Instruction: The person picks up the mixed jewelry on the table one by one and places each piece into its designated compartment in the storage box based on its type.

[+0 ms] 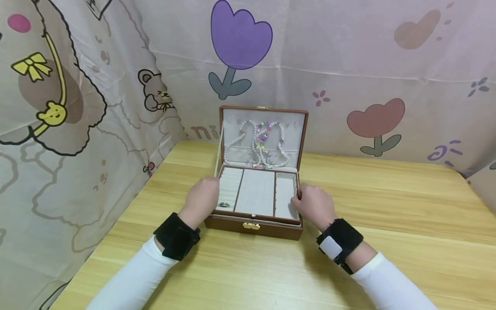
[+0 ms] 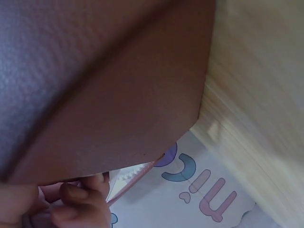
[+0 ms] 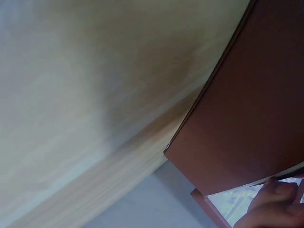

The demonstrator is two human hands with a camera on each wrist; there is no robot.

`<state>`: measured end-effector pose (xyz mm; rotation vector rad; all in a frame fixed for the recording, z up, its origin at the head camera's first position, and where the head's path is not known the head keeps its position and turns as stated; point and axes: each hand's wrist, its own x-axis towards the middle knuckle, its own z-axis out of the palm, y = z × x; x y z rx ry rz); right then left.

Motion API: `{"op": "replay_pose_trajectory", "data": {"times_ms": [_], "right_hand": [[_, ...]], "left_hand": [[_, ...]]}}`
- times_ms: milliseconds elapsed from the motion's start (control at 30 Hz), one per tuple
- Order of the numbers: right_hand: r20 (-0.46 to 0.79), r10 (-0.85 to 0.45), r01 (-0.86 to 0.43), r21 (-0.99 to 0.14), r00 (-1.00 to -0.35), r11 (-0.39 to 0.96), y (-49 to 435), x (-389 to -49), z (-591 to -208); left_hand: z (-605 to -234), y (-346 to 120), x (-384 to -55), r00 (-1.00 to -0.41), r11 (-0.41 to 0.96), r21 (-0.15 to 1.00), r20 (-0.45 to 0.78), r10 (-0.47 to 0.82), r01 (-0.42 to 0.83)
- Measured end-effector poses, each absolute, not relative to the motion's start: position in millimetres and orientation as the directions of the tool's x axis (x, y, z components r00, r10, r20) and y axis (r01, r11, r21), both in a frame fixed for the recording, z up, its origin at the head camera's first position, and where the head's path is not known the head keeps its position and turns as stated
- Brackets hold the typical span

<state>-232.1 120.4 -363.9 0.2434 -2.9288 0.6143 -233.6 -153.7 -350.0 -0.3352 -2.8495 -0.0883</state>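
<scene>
A brown jewelry box (image 1: 253,230) stands on the table with its lid (image 1: 305,140) raised. Bead necklaces (image 1: 260,146) hang inside the lid. A compartmented tray (image 1: 253,193) with a pale lining sits in the top of the box, and rings (image 1: 224,205) lie in its left section. My left hand (image 1: 201,198) grips the tray's left edge; curled fingers (image 2: 78,202) show at the rim in the left wrist view. At the opposite edge, my right hand (image 1: 315,204) pinches the tray, its fingertips (image 3: 278,192) over the rim in the right wrist view.
The wooden table (image 1: 387,224) extends to both sides and in front of the box. Behind it hangs a printed cloth (image 1: 310,77), with another stretch of cloth (image 1: 97,142) along the left. A gold clasp (image 1: 251,225) is on the box's front.
</scene>
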Motion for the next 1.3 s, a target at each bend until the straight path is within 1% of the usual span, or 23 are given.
{"op": "replay_pose_trajectory", "data": {"times_ms": [167,367,533,767,833,900,1000,1100,1200,1300], "right_hand": [[0.184,-0.121,-0.184,-0.383,-0.976,0.905,119.3,-233.3,-364.1],[0.203,-0.124,-0.192,-0.366,-0.971,0.910,118.5,-234.4,-365.3],[0.193,-0.122,-0.187,-0.367,-0.974,0.911,118.7,-235.3,-364.7],[0.170,-0.123,-0.179,-0.370,-0.978,0.912,119.1,-235.6,-364.9],[0.134,-0.134,-0.176,-0.385,-0.982,0.906,121.1,-235.6,-362.0],[0.073,-0.154,-0.171,-0.429,-0.985,0.887,126.6,-237.7,-353.8],[-0.029,-0.181,-0.141,-0.512,-0.983,0.847,139.7,-247.5,-331.4],[-0.064,-0.211,-0.136,-0.578,-0.975,0.805,152.4,-265.2,-306.0],[-0.075,-0.231,-0.133,-0.632,-0.970,0.763,157.3,-284.2,-288.2],[-0.094,-0.252,-0.110,-0.716,-0.963,0.690,154.9,-298.9,-281.0]], "left_hand": [[-355.1,-154.3,-234.3,-0.904,0.967,-0.019,0.351,0.244,0.254],[-359.2,-154.7,-233.5,-0.877,0.965,-0.044,0.408,0.255,0.260],[-362.3,-156.3,-235.0,-0.861,0.963,-0.033,0.442,0.254,0.267],[-361.0,-158.7,-236.6,-0.855,0.960,-0.010,0.453,0.254,0.280],[-356.4,-161.1,-239.2,-0.888,0.954,0.072,0.391,0.241,0.291],[-347.3,-165.8,-244.9,-0.933,0.937,0.205,0.284,0.221,0.284],[-325.1,-174.9,-260.8,-0.976,0.890,0.405,0.142,0.165,0.210],[-302.2,-182.2,-284.7,-0.983,0.826,0.534,0.118,0.140,0.182],[-287.7,-183.3,-309.5,-0.988,0.768,0.622,0.098,0.121,0.155],[-284.7,-180.0,-327.1,-0.992,0.725,0.680,0.031,0.120,0.109]]}}
